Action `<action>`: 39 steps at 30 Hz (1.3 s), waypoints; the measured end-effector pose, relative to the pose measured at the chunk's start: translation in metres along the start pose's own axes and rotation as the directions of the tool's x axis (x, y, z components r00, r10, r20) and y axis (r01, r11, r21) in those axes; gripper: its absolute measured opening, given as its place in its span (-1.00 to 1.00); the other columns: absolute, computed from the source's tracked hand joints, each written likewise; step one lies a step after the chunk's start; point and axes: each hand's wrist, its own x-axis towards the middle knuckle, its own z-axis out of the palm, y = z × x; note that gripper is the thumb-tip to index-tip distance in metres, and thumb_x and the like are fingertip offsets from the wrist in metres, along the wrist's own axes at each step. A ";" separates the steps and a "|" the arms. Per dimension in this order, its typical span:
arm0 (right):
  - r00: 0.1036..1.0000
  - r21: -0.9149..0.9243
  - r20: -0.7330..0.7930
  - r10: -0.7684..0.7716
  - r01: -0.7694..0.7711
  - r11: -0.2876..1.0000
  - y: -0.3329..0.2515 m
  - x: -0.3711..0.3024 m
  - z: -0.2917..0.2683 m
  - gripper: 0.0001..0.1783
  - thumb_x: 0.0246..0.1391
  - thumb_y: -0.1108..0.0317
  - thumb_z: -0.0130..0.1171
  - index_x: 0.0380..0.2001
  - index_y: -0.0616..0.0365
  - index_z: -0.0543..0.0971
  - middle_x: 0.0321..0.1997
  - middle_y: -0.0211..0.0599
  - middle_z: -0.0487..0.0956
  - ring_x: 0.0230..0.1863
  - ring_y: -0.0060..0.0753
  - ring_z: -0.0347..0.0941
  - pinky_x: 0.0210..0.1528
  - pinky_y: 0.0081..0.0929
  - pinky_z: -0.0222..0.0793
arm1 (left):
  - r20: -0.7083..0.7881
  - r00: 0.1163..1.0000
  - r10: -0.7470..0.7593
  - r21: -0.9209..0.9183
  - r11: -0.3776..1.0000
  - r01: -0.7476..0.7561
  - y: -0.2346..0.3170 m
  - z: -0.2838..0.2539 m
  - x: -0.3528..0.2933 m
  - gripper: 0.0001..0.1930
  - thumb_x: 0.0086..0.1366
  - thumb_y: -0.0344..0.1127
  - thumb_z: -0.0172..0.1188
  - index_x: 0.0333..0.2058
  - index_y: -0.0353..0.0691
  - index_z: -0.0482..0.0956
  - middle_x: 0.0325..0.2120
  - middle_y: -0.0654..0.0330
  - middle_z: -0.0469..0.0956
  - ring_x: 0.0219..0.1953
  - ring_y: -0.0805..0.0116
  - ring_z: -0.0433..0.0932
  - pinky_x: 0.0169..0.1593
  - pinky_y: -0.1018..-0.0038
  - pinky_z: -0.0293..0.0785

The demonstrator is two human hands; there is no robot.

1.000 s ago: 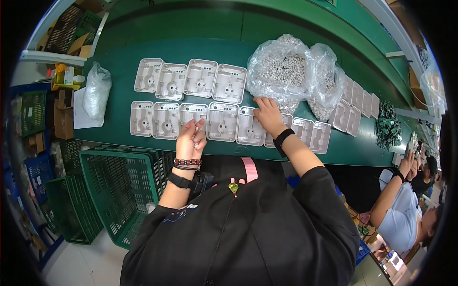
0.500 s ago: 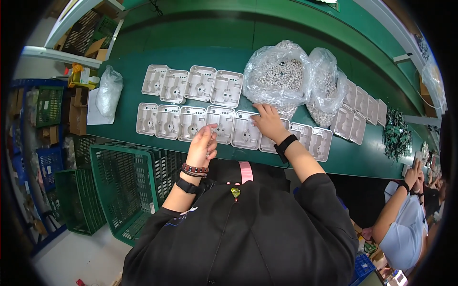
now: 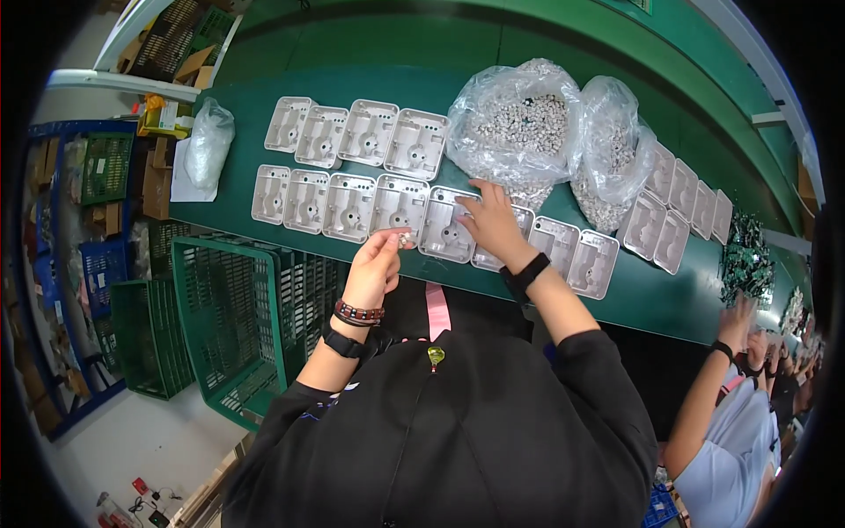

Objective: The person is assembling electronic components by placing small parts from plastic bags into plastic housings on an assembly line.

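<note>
My left hand [image 3: 376, 267] is pinched on a small whitish part [image 3: 405, 239], held over the near edge of a light-grey plastic housing [image 3: 400, 185]. My right hand [image 3: 495, 227] has its fingers apart at the upper right of the neighbouring grey housing [image 3: 436, 246]; its fingertips seem to touch the rim. The near row has several of these open box-like housings, with round bosses and small holes inside. Part of another housing [image 3: 487, 259] is hidden under my right hand. Behind my right hand stands an open clear bag [image 3: 528, 123] full of small whitish parts.
A second row of housings [image 3: 366, 132] lies behind. Another clear bag of parts [image 3: 607, 150] and more housings [image 3: 656, 224] are to the right, then dark green pieces [image 3: 748, 260]. Green crates [image 3: 211, 326] stand below the table's left edge. A co-worker's arm [image 3: 704, 396] is at right.
My left hand has come toward the housings, and the small whitish part now shows at its fingertips. My right hand stays by the same housing. The whole view has shifted slightly.
</note>
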 end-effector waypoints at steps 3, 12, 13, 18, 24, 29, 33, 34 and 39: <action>0.996 0.263 -0.032 0.086 -0.075 0.962 -0.048 0.014 -0.022 -0.74 -0.20 0.36 0.16 -0.33 0.12 0.49 -0.18 -0.22 0.36 -0.09 -0.17 0.23 -0.07 -0.36 0.17 | 0.042 0.998 -0.039 0.043 0.998 0.037 0.001 -0.007 0.003 -0.81 0.26 -0.25 -0.09 -0.23 -0.22 0.30 -0.48 0.32 0.42 -0.76 0.73 0.05 -0.78 0.77 -0.06; 0.973 0.572 -0.060 0.222 -0.149 0.807 -0.131 0.052 0.007 -0.82 -0.16 0.49 0.11 -0.39 0.24 0.44 -0.37 -0.24 0.39 -0.32 -0.27 0.34 -0.25 -0.48 0.25 | 0.286 0.950 -0.122 0.134 0.987 0.086 0.038 -0.061 0.038 -0.85 0.27 -0.32 -0.14 -0.22 -0.19 0.30 -0.59 0.38 0.34 -0.75 0.74 0.05 -0.76 0.78 -0.09; 0.965 0.565 -0.068 0.253 -0.172 0.807 -0.139 0.055 0.016 -0.83 -0.16 0.50 0.10 -0.39 0.24 0.44 -0.37 -0.25 0.39 -0.34 -0.29 0.35 -0.28 -0.50 0.26 | 0.310 0.943 -0.125 0.125 0.988 0.090 0.046 -0.071 0.042 -0.86 0.27 -0.32 -0.15 -0.22 -0.18 0.29 -0.57 0.37 0.33 -0.74 0.73 0.05 -0.75 0.78 -0.08; 0.902 0.673 -0.005 0.432 -0.317 0.668 -0.180 0.084 0.060 -0.87 -0.13 0.51 0.09 -0.41 0.23 0.44 -0.40 -0.30 0.39 -0.37 -0.40 0.36 -0.33 -0.57 0.24 | 0.408 0.901 -0.146 0.174 0.981 0.080 0.070 -0.130 0.059 -0.87 0.28 -0.32 -0.17 -0.22 -0.15 0.27 -0.56 0.35 0.31 -0.72 0.71 0.05 -0.73 0.77 -0.07; 0.874 0.727 0.058 0.482 -0.368 0.579 -0.207 0.111 0.090 -0.88 -0.13 0.50 0.10 -0.42 0.22 0.45 -0.43 -0.34 0.40 -0.42 -0.51 0.33 -0.36 -0.60 0.23 | 0.447 0.858 -0.253 0.185 0.965 0.188 0.093 -0.176 0.077 -0.86 0.27 -0.34 -0.20 -0.20 -0.16 0.26 -0.59 0.38 0.31 -0.73 0.72 0.04 -0.73 0.76 -0.09; 0.875 0.734 0.049 0.482 -0.358 0.576 -0.216 0.123 0.094 -0.89 -0.14 0.50 0.11 -0.45 0.22 0.46 -0.44 -0.36 0.41 -0.42 -0.53 0.31 -0.35 -0.61 0.22 | 0.484 0.815 -0.318 0.227 0.945 0.234 0.104 -0.187 0.088 -0.84 0.24 -0.38 -0.21 -0.20 -0.15 0.25 -0.56 0.35 0.30 -0.71 0.71 0.06 -0.72 0.77 -0.06; 0.885 0.680 0.068 0.461 -0.379 0.628 -0.216 0.128 0.094 -0.91 -0.15 0.50 0.13 -0.48 0.23 0.47 -0.45 -0.36 0.41 -0.42 -0.53 0.30 -0.35 -0.61 0.22 | 0.422 0.869 -0.258 0.231 0.958 0.173 0.097 -0.186 0.081 -0.84 0.20 -0.46 -0.21 -0.24 -0.20 0.28 -0.56 0.33 0.33 -0.65 0.66 0.16 -0.63 0.73 0.08; 0.896 0.681 0.078 0.437 -0.368 0.633 -0.214 0.130 0.093 -0.91 -0.15 0.50 0.13 -0.48 0.23 0.47 -0.45 -0.36 0.41 -0.42 -0.53 0.30 -0.35 -0.61 0.22 | 0.390 0.894 -0.221 0.237 0.962 0.134 0.094 -0.183 0.079 -0.83 0.18 -0.48 -0.22 -0.26 -0.22 0.30 -0.55 0.32 0.34 -0.62 0.64 0.22 -0.58 0.71 0.15; 0.932 0.641 0.049 0.359 -0.305 0.704 -0.207 0.133 0.089 -0.91 -0.19 0.50 0.15 -0.51 0.23 0.48 -0.51 -0.34 0.41 -0.46 -0.48 0.32 -0.39 -0.58 0.23 | 0.313 0.948 -0.065 0.226 0.974 -0.008 0.084 -0.173 0.075 -0.82 0.14 -0.53 -0.22 -0.28 -0.27 0.31 -0.53 0.26 0.38 -0.50 0.54 0.34 -0.40 0.63 0.28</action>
